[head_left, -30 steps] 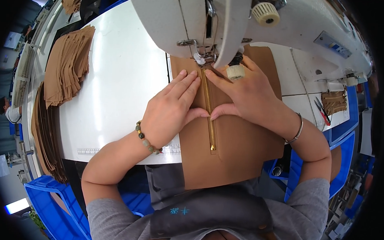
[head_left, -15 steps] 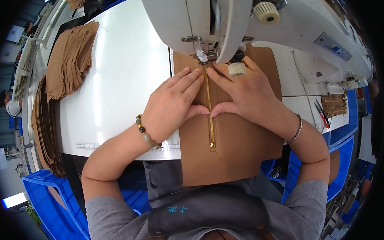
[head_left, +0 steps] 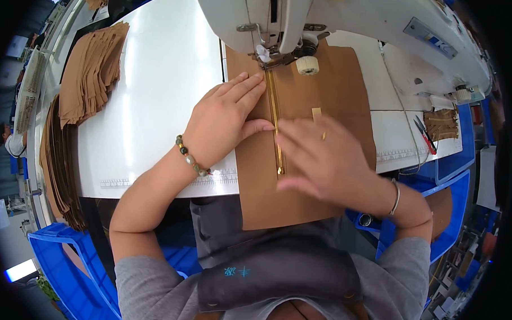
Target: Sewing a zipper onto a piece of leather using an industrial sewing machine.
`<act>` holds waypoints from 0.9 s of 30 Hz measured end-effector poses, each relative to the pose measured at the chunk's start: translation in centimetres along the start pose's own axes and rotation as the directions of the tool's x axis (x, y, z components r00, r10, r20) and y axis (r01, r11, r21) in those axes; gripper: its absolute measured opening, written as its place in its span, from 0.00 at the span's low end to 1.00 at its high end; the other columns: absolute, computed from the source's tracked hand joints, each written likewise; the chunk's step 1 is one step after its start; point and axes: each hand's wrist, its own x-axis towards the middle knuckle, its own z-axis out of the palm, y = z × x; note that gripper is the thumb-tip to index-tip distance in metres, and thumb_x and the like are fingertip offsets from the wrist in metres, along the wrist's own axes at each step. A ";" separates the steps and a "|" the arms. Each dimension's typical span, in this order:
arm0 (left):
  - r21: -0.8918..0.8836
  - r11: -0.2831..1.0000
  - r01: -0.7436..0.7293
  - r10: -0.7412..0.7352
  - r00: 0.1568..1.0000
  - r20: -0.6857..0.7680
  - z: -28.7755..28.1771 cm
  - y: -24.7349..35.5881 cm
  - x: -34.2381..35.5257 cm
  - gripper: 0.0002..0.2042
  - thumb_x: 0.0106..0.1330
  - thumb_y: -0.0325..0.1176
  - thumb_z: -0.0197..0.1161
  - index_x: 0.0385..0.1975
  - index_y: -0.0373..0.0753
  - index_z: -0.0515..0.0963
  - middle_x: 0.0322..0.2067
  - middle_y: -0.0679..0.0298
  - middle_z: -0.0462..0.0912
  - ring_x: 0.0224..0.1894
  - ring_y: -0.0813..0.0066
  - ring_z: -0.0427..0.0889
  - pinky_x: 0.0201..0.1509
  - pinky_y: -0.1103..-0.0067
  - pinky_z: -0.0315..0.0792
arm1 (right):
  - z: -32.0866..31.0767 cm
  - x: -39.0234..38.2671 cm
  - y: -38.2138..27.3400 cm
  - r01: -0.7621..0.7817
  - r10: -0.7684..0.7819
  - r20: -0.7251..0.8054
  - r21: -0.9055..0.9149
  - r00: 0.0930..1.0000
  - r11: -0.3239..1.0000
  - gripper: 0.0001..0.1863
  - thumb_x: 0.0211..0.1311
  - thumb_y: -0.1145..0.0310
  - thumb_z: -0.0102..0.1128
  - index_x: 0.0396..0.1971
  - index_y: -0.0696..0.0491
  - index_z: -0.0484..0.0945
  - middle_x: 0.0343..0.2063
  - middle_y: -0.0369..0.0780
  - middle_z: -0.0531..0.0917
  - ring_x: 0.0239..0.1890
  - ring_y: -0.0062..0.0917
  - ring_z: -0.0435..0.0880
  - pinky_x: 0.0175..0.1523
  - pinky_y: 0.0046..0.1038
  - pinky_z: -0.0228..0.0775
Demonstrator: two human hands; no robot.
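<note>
A brown leather-like panel (head_left: 265, 214) lies on the white table with its far end under the sewing machine's presser foot (head_left: 264, 64). A gold-toothed zipper (head_left: 272, 95) runs lengthwise along it, the metal slider (head_left: 279, 171) at the near end. My left hand (head_left: 219, 116) rests flat on the panel left of the zipper, fingers stretched toward the foot and thumb at the teeth. Over the zipper's nearer half is my right hand (head_left: 329, 160), blurred, its fingers and thumb apart with nothing visible between them. A small yellow patch (head_left: 316, 113) shows on the panel beyond it.
The white sewing machine (head_left: 233, 12) overhangs the work. At left are stacked brown pieces (head_left: 92, 78) and a hanging stack (head_left: 61, 164). Red-handled scissors (head_left: 427, 138) lie by a small brown bundle (head_left: 441, 124) at right. Blue bins (head_left: 103, 262) stand below both sides.
My right hand has drawn back from beside the presser foot toward the zipper's near end, uncovering the yellow patch. My left hand stays flat beside the zipper. The whole view has shifted slightly.
</note>
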 end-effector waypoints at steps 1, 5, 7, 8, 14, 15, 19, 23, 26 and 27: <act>-0.003 1.000 -0.007 0.007 1.000 -0.019 0.0 0.1 -0.1 0.35 0.57 0.51 0.73 0.60 0.33 0.78 0.63 0.57 0.80 0.66 0.56 0.77 0.68 0.67 0.73 | -0.4 -1.3 -1.9 -0.002 -0.005 0.048 0.157 0.999 0.988 0.43 0.48 0.43 0.73 0.58 0.60 0.78 0.61 0.50 0.78 0.60 0.44 0.79 0.67 0.47 0.68; -0.040 0.999 0.004 -0.005 0.999 -0.035 -0.7 0.4 -0.7 0.27 0.64 0.41 0.71 0.60 0.34 0.78 0.62 0.56 0.81 0.65 0.54 0.78 0.67 0.67 0.74 | 1.4 -3.5 -5.9 0.025 -0.011 0.200 -0.066 0.980 0.998 0.44 0.48 0.46 0.74 0.60 0.61 0.77 0.66 0.55 0.73 0.66 0.50 0.75 0.69 0.50 0.67; -0.063 0.998 0.009 -0.012 0.999 -0.043 -1.8 0.5 -1.5 0.24 0.66 0.37 0.71 0.60 0.35 0.79 0.61 0.56 0.81 0.63 0.54 0.79 0.65 0.66 0.75 | 2.3 -4.0 -6.0 0.017 -0.001 0.069 -0.221 0.998 0.975 0.46 0.46 0.48 0.75 0.63 0.60 0.75 0.69 0.56 0.69 0.70 0.51 0.70 0.71 0.52 0.63; -0.037 0.994 0.098 -0.100 0.993 -0.062 -2.6 0.6 -2.5 0.22 0.66 0.34 0.70 0.58 0.35 0.79 0.59 0.56 0.82 0.60 0.53 0.80 0.62 0.66 0.76 | 2.3 -4.4 -5.8 0.016 -0.003 0.064 -0.192 0.998 0.981 0.46 0.46 0.48 0.75 0.63 0.60 0.75 0.69 0.56 0.69 0.70 0.51 0.70 0.71 0.52 0.63; 0.010 0.949 0.316 -0.313 0.943 -0.117 -4.7 3.2 -8.7 0.11 0.59 0.26 0.72 0.42 0.38 0.84 0.47 0.60 0.87 0.51 0.57 0.84 0.53 0.68 0.78 | 2.8 -5.5 -6.6 -0.049 0.046 0.049 0.068 0.998 0.996 0.38 0.56 0.56 0.71 0.66 0.55 0.73 0.68 0.56 0.72 0.67 0.49 0.75 0.70 0.52 0.64; 0.012 0.947 0.320 -0.316 0.940 -0.128 -4.5 3.7 -9.3 0.11 0.59 0.26 0.72 0.42 0.38 0.84 0.47 0.60 0.87 0.51 0.57 0.84 0.53 0.68 0.78 | 3.3 -5.3 -6.8 -0.067 0.064 0.051 0.079 0.997 0.995 0.38 0.56 0.56 0.71 0.66 0.55 0.73 0.68 0.56 0.72 0.67 0.49 0.75 0.70 0.52 0.64; -0.042 0.968 0.246 -0.249 0.957 -0.148 -3.5 5.1 -10.7 0.12 0.57 0.26 0.73 0.40 0.39 0.84 0.47 0.61 0.87 0.53 0.59 0.84 0.55 0.67 0.77 | 4.6 -4.9 -7.0 -0.042 0.017 -0.124 -0.204 0.992 0.978 0.28 0.63 0.64 0.62 0.63 0.54 0.76 0.63 0.52 0.78 0.67 0.45 0.76 0.70 0.50 0.65; -0.133 0.978 0.159 -0.183 0.964 -0.194 -3.3 5.4 -11.0 0.11 0.56 0.26 0.74 0.38 0.38 0.85 0.44 0.61 0.88 0.50 0.58 0.86 0.52 0.68 0.79 | 2.6 -5.5 -5.7 -0.223 0.232 0.026 0.393 0.972 0.892 0.23 0.69 0.66 0.54 0.62 0.54 0.78 0.65 0.47 0.79 0.71 0.42 0.73 0.74 0.47 0.61; -0.197 0.979 0.056 -0.103 0.966 -0.235 -3.1 5.6 -10.4 0.11 0.54 0.26 0.75 0.38 0.38 0.85 0.42 0.61 0.88 0.48 0.59 0.86 0.50 0.69 0.81 | 0.8 -5.7 -4.7 -0.289 0.314 0.107 0.731 0.943 0.618 0.24 0.74 0.63 0.50 0.65 0.56 0.76 0.68 0.45 0.77 0.74 0.41 0.69 0.78 0.47 0.52; -0.209 0.978 -0.012 -0.045 0.963 -0.265 -2.9 5.8 -10.1 0.12 0.54 0.26 0.76 0.38 0.38 0.85 0.41 0.61 0.88 0.47 0.60 0.87 0.48 0.70 0.82 | 0.6 -5.6 -4.6 -0.284 0.281 0.130 0.727 0.951 0.624 0.24 0.74 0.63 0.50 0.65 0.56 0.76 0.68 0.45 0.77 0.74 0.41 0.69 0.78 0.47 0.52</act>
